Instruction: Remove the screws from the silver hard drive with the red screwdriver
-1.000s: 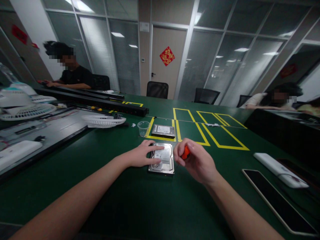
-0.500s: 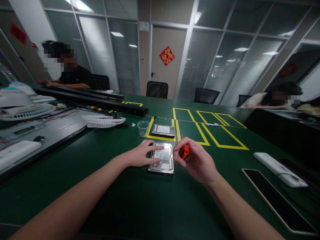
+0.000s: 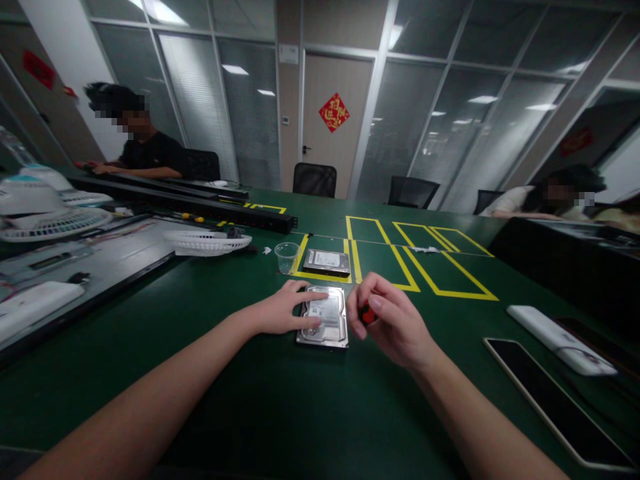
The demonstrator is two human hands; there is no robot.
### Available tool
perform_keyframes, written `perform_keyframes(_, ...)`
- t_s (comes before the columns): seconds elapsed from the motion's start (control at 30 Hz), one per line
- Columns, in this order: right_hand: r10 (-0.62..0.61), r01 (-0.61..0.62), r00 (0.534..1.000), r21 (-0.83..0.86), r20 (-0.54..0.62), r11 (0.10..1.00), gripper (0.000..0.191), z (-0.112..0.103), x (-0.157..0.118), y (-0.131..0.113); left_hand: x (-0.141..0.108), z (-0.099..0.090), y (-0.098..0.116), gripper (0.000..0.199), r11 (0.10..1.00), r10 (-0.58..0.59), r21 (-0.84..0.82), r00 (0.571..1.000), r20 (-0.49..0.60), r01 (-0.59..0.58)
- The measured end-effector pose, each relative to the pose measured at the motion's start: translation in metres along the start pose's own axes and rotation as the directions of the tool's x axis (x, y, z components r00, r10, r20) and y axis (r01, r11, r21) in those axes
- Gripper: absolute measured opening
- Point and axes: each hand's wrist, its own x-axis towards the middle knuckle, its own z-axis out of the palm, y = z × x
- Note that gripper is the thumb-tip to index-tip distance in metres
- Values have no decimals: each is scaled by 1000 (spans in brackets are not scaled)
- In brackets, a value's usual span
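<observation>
A silver hard drive (image 3: 331, 325) lies flat on the green table in front of me. My left hand (image 3: 283, 310) steadies it from the left, thumb and index finger stretched over its top and the other fingers bent at its far left edge. Just off the drive's right side, my right hand (image 3: 393, 323) is closed around a screwdriver (image 3: 369, 313). Only its red and black handle end shows; the shaft is hidden. A second hard drive (image 3: 327, 262) rests beyond, inside a yellow taped frame. Beside that stands a clear plastic cup (image 3: 287, 259).
On the left are a grey panel (image 3: 115, 257), white fan parts (image 3: 207, 240) and long black bars (image 3: 200, 203). To the right lie a phone (image 3: 555, 400) and a white power bank (image 3: 560, 339). Two people sit across the table, one on each side.
My right hand has turned slightly around the screwdriver, its thumb now higher, so less of the red handle shows. My left hand and the drive stay put.
</observation>
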Motion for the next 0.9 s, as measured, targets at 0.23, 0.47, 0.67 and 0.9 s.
perform_keyframes(0.23,3,-3,1000,10,-7,1000,37,-1,1,-1,0,-1,1,70,1000,-2,-10,1000,8,2)
perform_keyframes(0.47,7,-7,1000,8,-9,1000,32,1,1,-2,0,-1,1,71,1000,-11,-17,1000,9,11)
perform_keyframes(0.67,-35,35,999,-4,-1,999,21,-2,1,3,1,2,-3,69,1000,19,12,1000,-11,-19)
perform_keyframes(0.9,-13,13,1000,25,0,1000,14,-2,0,3,0,1,-1,69,1000,10,1,1000,-3,-10)
